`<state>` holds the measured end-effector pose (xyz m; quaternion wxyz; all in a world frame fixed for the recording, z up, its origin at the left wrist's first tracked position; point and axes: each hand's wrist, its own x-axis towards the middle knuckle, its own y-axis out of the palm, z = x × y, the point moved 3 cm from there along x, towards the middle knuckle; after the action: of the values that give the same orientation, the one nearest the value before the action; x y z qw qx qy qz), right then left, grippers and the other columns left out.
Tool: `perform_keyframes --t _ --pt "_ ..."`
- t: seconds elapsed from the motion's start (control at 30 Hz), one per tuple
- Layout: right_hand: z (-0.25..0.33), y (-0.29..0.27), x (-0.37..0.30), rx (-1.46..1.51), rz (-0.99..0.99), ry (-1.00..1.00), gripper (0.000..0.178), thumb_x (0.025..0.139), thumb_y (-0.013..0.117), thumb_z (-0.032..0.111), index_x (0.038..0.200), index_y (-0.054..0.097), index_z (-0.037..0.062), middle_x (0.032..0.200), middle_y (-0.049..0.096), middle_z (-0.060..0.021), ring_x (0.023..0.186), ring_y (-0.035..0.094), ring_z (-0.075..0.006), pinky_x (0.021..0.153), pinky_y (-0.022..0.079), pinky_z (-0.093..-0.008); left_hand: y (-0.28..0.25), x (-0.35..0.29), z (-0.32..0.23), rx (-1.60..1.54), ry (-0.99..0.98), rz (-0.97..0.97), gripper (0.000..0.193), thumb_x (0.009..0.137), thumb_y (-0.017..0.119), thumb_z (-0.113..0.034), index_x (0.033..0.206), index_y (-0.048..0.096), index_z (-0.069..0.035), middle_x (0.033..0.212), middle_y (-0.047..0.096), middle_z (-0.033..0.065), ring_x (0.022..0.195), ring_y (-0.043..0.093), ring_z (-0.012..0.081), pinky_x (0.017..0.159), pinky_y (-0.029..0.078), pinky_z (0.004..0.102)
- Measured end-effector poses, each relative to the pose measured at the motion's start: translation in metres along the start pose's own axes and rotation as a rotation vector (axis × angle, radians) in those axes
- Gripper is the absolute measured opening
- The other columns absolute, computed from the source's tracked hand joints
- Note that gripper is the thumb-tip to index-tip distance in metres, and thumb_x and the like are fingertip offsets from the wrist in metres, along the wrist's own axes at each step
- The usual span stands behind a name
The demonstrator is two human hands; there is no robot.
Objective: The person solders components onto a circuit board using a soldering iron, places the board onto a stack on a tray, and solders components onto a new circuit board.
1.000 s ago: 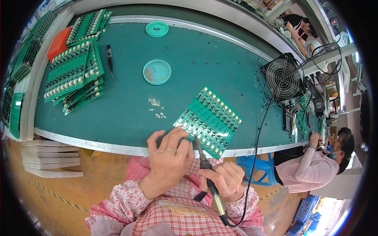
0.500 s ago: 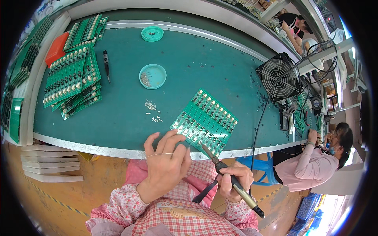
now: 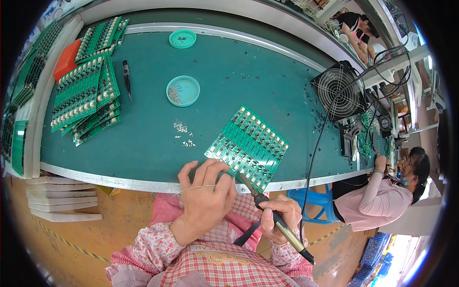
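A green circuit board (image 3: 248, 146) with rows of white connectors and black parts lies at the table's front edge. My right hand (image 3: 281, 215) is closed around a soldering iron (image 3: 289, 234), whose tip touches or nearly touches the board's near edge. My left hand (image 3: 205, 196) has curled fingers beside the board's near left corner. A thin solder wire (image 3: 193, 188) runs across those fingers; its end by the iron's tip is hidden.
Stacked circuit boards (image 3: 79, 98), a red box (image 3: 67, 61) and black tweezers (image 3: 126, 79) are at left. Two round dishes (image 3: 183, 103) and tiny white pieces (image 3: 181, 128) lie mid-table. A fan (image 3: 338, 93) and cable (image 3: 318, 143) stand right; a co-worker (image 3: 382, 196) sits beyond.
Both hands have shifted slightly: the iron's tip has moved a little left and up along the board, and my left hand a little right. The grips are the same.
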<state>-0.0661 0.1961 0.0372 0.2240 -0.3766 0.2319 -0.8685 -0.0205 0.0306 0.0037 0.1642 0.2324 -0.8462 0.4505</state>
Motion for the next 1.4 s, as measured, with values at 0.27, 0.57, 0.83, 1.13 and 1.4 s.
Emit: perform_keyframes --t 0.27,0.57,0.83,1.13,1.4 --pt "0.012 0.002 0.013 -0.215 0.117 -0.216 0.018 0.069 0.072 0.006 0.087 0.068 0.0072 0.056 0.052 0.0010 0.045 0.050 -0.0139 0.043 0.039 -0.0256 0.002 0.000 0.001 0.021 0.008 -0.004 0.017 0.074 0.072 -0.006 0.078 0.056 -0.007 0.105 0.060 0.0045 0.104 0.060 0.0220 0.094 0.034 0.0460" --pt "0.012 0.002 0.007 -0.338 0.235 -0.342 0.027 0.062 0.075 0.014 0.089 0.070 0.0108 0.057 0.041 0.0038 0.048 0.046 -0.0112 0.044 0.034 -0.0245 0.001 0.000 0.001 0.001 0.025 -0.019 0.018 0.072 0.072 -0.005 0.077 0.055 -0.007 0.105 0.060 0.0045 0.103 0.060 0.0217 0.091 0.034 0.0443" --pt "0.004 -0.009 0.015 -0.041 0.110 -0.121 0.019 0.068 0.073 0.000 0.085 0.068 0.0050 0.058 0.057 -0.0028 0.046 0.053 -0.0156 0.044 0.042 -0.0281 -0.001 0.001 0.001 -0.002 0.016 -0.011 0.017 0.074 0.072 -0.005 0.078 0.055 -0.007 0.104 0.060 0.0039 0.102 0.060 0.0211 0.087 0.033 0.0424" --pt "-0.017 -0.016 0.021 0.393 -0.173 0.562 0.014 0.098 0.053 0.008 0.090 0.053 -0.0036 0.074 0.065 -0.0087 0.048 0.057 -0.0074 0.044 0.044 -0.0214 -0.002 0.006 0.001 -0.022 0.008 0.004 0.017 0.075 0.071 -0.005 0.078 0.055 -0.007 0.101 0.060 0.0036 0.098 0.059 0.0211 0.085 0.032 0.0419" --pt "-0.019 -0.011 0.034 0.370 -0.108 0.603 0.015 0.098 0.054 0.008 0.088 0.053 -0.0023 0.066 0.062 -0.0054 0.048 0.056 -0.0066 0.045 0.044 -0.0217 -0.001 0.007 0.000 -0.010 -0.005 0.014 0.017 0.075 0.072 -0.006 0.078 0.056 -0.007 0.099 0.059 0.0030 0.098 0.059 0.0211 0.085 0.033 0.0423"
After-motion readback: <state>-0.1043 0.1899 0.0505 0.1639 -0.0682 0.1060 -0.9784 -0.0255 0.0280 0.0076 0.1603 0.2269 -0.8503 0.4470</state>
